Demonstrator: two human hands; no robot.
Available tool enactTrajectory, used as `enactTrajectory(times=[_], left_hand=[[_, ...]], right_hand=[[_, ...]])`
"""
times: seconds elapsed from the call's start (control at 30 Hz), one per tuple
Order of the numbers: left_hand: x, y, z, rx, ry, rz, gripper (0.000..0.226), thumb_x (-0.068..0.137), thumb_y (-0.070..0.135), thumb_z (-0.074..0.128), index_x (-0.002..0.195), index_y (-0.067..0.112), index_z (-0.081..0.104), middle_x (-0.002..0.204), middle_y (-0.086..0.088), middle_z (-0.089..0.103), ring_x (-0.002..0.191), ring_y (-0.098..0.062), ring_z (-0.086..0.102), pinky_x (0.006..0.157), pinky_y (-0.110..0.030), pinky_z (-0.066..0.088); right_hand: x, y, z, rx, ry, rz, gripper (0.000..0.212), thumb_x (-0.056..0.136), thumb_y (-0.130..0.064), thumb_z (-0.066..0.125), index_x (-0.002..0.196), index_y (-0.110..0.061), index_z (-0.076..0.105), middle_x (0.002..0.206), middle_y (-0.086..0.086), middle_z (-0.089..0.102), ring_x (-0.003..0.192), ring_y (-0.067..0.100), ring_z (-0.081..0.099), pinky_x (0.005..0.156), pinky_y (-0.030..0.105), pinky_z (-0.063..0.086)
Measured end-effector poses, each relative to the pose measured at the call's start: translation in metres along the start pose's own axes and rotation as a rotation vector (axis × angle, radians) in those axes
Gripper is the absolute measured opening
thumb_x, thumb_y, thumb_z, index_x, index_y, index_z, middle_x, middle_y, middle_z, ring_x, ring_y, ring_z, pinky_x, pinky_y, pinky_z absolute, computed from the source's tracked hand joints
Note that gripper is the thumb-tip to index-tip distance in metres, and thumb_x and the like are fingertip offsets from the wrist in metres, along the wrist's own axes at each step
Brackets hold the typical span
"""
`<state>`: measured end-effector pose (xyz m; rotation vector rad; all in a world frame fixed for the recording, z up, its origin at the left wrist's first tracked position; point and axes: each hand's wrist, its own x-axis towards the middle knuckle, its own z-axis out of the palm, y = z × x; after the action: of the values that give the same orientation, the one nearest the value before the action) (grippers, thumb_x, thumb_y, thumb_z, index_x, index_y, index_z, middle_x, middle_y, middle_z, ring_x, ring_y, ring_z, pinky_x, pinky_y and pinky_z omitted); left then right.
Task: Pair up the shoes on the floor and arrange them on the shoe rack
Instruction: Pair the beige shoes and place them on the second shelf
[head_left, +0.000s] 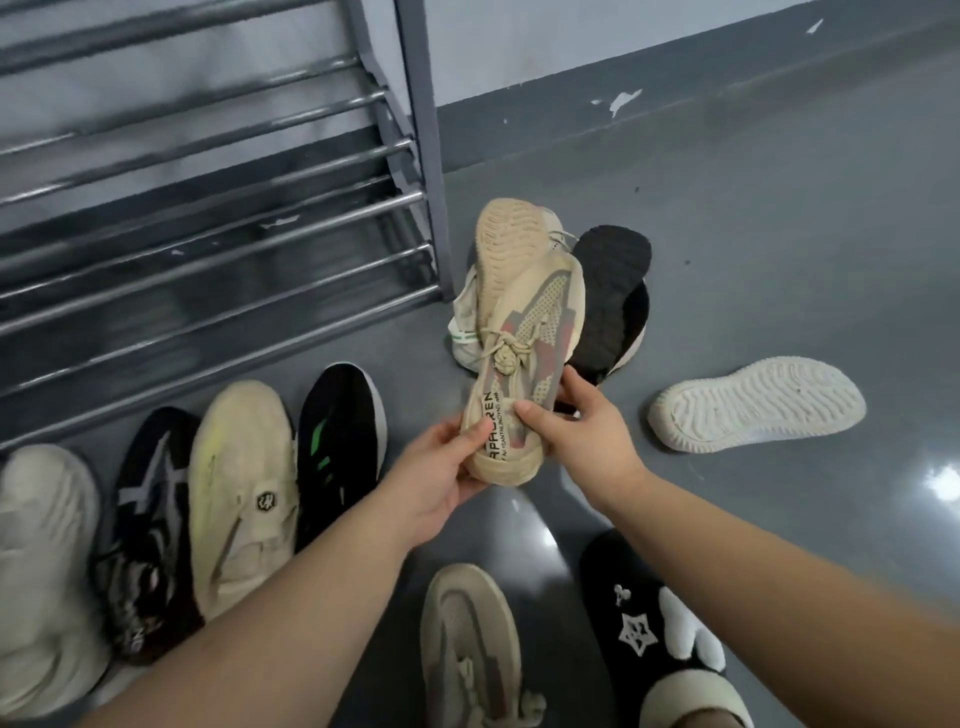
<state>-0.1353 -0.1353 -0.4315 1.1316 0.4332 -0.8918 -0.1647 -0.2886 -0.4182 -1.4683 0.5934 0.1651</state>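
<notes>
Both hands grip tan sneaker (524, 364) at heel end: left hand (441, 467) curled under heel, right hand (582, 421) pinching collar. Sneaker held above floor, near pile right of shoe rack (208, 208). Likely mate (467, 639) lies near, bottom centre; set beside it, toes aligned, before racking.

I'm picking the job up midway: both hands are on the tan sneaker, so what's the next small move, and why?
Probably set the tan sneaker, which the left hand and right hand hold above the pile, down beside the similar tan shoe lying on the floor at the bottom of the view. The two look like a match, and the shoe rack shows no shoes yet.
</notes>
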Motion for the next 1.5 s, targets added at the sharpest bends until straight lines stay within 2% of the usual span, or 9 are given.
enactTrajectory(times=[0.17,0.27,0.4,0.53,0.93,1.07,1.2,1.37,1.5], left_hand=[[-0.051,-0.015,-0.044,-0.087,0.070,-0.001,0.028,0.083,0.014,0.061,0.111,0.010,0.059,0.099,-0.006,0.072,0.084,-0.014,0.070,0.064,-0.026,0.057],[-0.085,-0.021,-0.067,-0.132,0.097,0.004,0.031,0.086,0.012,0.059,0.117,0.007,0.055,0.102,-0.008,0.070,0.086,-0.016,0.069,0.067,-0.029,0.058],[-0.135,-0.021,-0.090,-0.165,0.076,0.036,0.029,0.085,0.012,0.059,0.113,0.007,0.055,0.101,-0.008,0.069,0.090,-0.019,0.064,0.088,-0.038,0.050],[-0.186,-0.021,-0.099,-0.162,-0.011,0.085,0.023,0.085,0.016,0.057,0.107,0.012,0.060,0.101,-0.003,0.068,0.091,-0.015,0.063,0.077,-0.025,0.054],[-0.271,-0.094,-0.147,-0.062,0.113,0.034,0.017,0.089,0.009,0.057,0.105,0.011,0.062,0.091,-0.005,0.072,0.086,-0.018,0.067,0.083,-0.035,0.053],[-0.271,-0.146,-0.153,-0.147,0.211,-0.086,0.031,0.086,0.002,0.060,0.116,0.005,0.057,0.093,-0.007,0.072,0.085,-0.020,0.067,0.063,-0.031,0.057],[-0.265,-0.173,-0.155,-0.115,0.270,-0.165,0.040,0.084,-0.005,0.059,0.123,0.002,0.054,0.098,-0.011,0.068,0.091,-0.025,0.063,0.065,-0.036,0.055],[-0.255,-0.181,-0.159,-0.063,0.292,-0.184,0.043,0.081,-0.008,0.060,0.122,0.002,0.054,0.102,-0.012,0.067,0.097,-0.029,0.063,0.076,-0.042,0.053],[-0.247,-0.192,-0.153,-0.001,0.340,-0.216,0.054,0.076,-0.009,0.066,0.126,0.002,0.048,0.112,-0.012,0.064,0.098,-0.027,0.062,0.070,-0.038,0.054]], right_hand=[[-0.022,-0.002,0.045,-0.082,-0.157,0.130,0.045,0.081,-0.013,0.072,0.124,-0.013,0.058,0.104,0.001,0.071,0.088,0.011,0.070,0.072,0.022,0.057],[-0.039,-0.016,0.072,-0.204,-0.266,0.246,0.045,0.081,-0.013,0.072,0.122,-0.008,0.055,0.110,0.008,0.068,0.097,0.024,0.068,0.080,0.040,0.058],[-0.069,-0.053,0.102,-0.307,-0.398,0.413,0.037,0.084,-0.016,0.070,0.118,-0.007,0.059,0.102,0.008,0.070,0.083,0.020,0.068,0.061,0.034,0.059],[-0.104,-0.086,0.130,-0.503,-0.474,0.457,0.032,0.089,-0.023,0.063,0.117,-0.008,0.058,0.103,0.008,0.067,0.084,0.021,0.064,0.059,0.035,0.055],[-0.213,0.001,0.170,-0.326,-0.342,0.398,0.042,0.089,-0.025,0.065,0.122,-0.002,0.054,0.088,0.007,0.064,0.073,0.020,0.062,0.064,0.036,0.055],[-0.250,0.087,0.120,-0.240,0.045,0.522,0.051,0.088,-0.040,0.062,0.121,-0.002,0.056,0.087,0.006,0.059,0.080,0.022,0.058,0.080,0.040,0.054],[-0.269,0.132,0.078,-0.392,0.138,0.722,0.051,0.089,-0.043,0.058,0.114,0.002,0.059,0.072,0.007,0.051,0.064,0.022,0.051,0.091,0.048,0.051],[-0.247,0.129,0.074,-0.509,0.061,0.754,0.062,0.089,-0.044,0.058,0.129,0.001,0.047,0.126,0.022,0.051,0.109,0.041,0.053,0.086,0.053,0.052],[-0.249,0.143,0.082,-0.424,0.071,0.833,0.073,0.083,-0.049,0.065,0.135,-0.003,0.040,0.132,0.018,0.046,0.090,0.038,0.052,0.074,0.050,0.054]])
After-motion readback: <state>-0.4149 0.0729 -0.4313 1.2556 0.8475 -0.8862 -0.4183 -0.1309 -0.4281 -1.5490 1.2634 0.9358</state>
